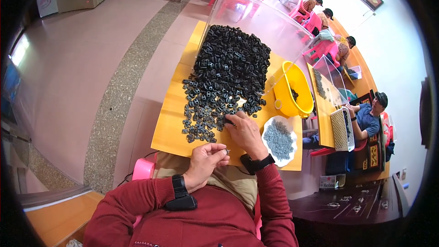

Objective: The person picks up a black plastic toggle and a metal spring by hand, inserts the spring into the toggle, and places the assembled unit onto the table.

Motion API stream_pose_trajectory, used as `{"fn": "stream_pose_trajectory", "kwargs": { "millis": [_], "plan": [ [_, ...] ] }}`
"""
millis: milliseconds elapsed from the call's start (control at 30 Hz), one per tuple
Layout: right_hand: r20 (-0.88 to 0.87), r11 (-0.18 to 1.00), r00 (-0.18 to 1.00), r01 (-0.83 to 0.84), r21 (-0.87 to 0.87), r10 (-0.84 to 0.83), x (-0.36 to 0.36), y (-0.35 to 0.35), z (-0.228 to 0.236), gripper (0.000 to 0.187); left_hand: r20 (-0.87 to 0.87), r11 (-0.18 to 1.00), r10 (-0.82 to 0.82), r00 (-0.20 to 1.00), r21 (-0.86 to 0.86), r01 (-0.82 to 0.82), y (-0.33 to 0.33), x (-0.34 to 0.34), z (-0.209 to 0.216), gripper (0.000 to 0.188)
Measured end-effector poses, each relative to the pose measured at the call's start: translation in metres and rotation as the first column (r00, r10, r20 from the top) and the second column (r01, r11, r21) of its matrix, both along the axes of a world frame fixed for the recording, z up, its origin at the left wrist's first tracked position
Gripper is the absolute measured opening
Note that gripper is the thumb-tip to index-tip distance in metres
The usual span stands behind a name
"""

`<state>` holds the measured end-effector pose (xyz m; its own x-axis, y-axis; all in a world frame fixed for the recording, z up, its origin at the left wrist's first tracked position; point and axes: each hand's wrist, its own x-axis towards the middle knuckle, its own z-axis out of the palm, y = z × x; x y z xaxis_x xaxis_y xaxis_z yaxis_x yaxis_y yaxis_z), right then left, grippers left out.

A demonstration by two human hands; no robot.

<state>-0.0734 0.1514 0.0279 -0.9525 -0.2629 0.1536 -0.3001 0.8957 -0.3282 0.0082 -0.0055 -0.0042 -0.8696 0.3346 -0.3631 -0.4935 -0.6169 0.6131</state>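
My left hand [206, 161] is near the table's front edge, thumb and forefinger pinched on a small grey piece [228, 151]. To its right, my right hand [247, 133] reaches to the near edge of a pile of small black two-holed parts [235, 55]. Its fingertips are closed around one dark part [229, 121]; the fingers partly cover it. Loose parts lie spread just left of that hand. A white scalloped dish [295, 148] of tiny grey pieces [278, 141] stands right of my right hand.
A clear plastic bin [270, 16] rises behind the pile. A yellow basket [286, 96] with some black parts stands at the wooden table's [171, 128] right side. People work at other tables to the right, one beside a white perforated basket [339, 130].
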Motion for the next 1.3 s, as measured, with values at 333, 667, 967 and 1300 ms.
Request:
{"fn": "stream_pose_trajectory", "kwargs": {
  "millis": [333, 667, 967, 1300],
  "plan": [
    [-0.087, 0.994, 0.994, -0.078, -0.075, 0.071, -0.001, 0.006, -0.007, 0.014, -0.008, 1.0, 0.01, 1.0, 0.007, -0.01, 0.0, -0.001, -0.001, 0.011],
    [0.32, 0.448, 0.947, 0.295, -0.844, -0.021, 0.038, 0.018, -0.013, 0.022, 0.009, 1.0, 0.014, 1.0, 0.013, -0.014, 0.0, -0.002, 0.001, 0.011],
    [0.548, 0.177, 0.826, 0.525, -0.833, 0.128, 0.078, 0.019, -0.018, 0.025, -0.013, 1.0, 0.021, 1.0, -0.002, -0.021, 0.001, -0.001, 0.002, 0.011],
    [0.46, 0.267, 0.879, 0.417, -0.869, 0.123, 0.088, 0.02, -0.026, 0.027, -0.016, 1.0, 0.009, 1.0, -0.025, -0.01, 0.001, -0.001, 0.004, 0.012]
  ]
}}
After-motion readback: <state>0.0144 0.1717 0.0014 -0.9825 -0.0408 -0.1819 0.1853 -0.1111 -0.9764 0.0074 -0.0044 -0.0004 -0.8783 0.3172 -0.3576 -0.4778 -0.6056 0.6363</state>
